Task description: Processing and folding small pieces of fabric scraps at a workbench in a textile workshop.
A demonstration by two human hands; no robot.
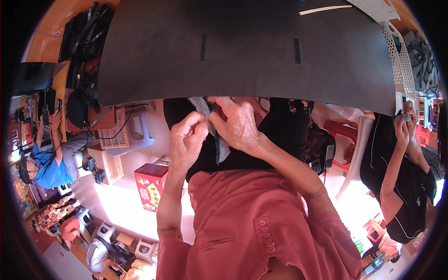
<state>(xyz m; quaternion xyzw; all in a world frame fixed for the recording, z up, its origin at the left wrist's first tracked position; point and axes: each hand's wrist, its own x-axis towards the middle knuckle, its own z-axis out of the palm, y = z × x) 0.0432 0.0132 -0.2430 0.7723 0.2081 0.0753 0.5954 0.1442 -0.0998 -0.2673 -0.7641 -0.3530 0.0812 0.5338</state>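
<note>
Dark table (252, 70) fills the upper part of the frame, and just below its edge, at the centre, we have the grey cloth (223, 150) between our hands, its long axis running steeply down to the right. Our right hand (237, 125), the nearer, pinches it; whether our curled left hand (188, 137) grips too, we cannot tell.

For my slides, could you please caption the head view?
Right hand holds grey cloth, left hand curled beside it, by the near edge of a dark tabletop.
</note>
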